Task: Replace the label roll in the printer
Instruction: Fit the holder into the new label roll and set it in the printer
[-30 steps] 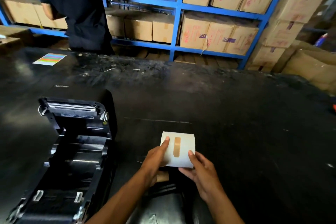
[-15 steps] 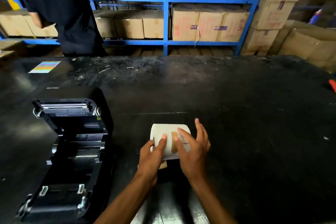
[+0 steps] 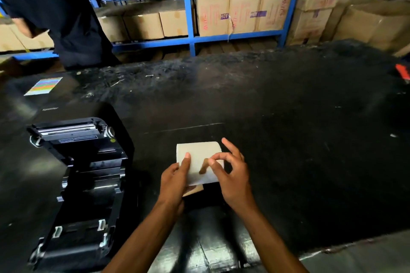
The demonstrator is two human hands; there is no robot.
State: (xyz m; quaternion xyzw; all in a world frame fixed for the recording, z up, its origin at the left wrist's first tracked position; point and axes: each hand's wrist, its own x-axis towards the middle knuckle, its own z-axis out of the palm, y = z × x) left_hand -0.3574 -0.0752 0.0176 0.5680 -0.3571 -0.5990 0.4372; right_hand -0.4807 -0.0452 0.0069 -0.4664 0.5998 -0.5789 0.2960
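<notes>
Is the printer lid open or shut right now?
Open. The printer has its lid tipped back, roller bar exposed, and its roll bay looks empty; the label roll is outside, in both hands.

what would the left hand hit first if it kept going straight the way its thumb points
The left hand already grips the label roll, thumb pointing away across it. Beyond the roll, the line runs over bare black table; nothing else seems to stand in it, though depth is hard to judge.

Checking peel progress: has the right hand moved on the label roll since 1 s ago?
Yes. The right hand shifted leftward, from the label roll's right edge onto the brown tape strip at its middle.
</notes>
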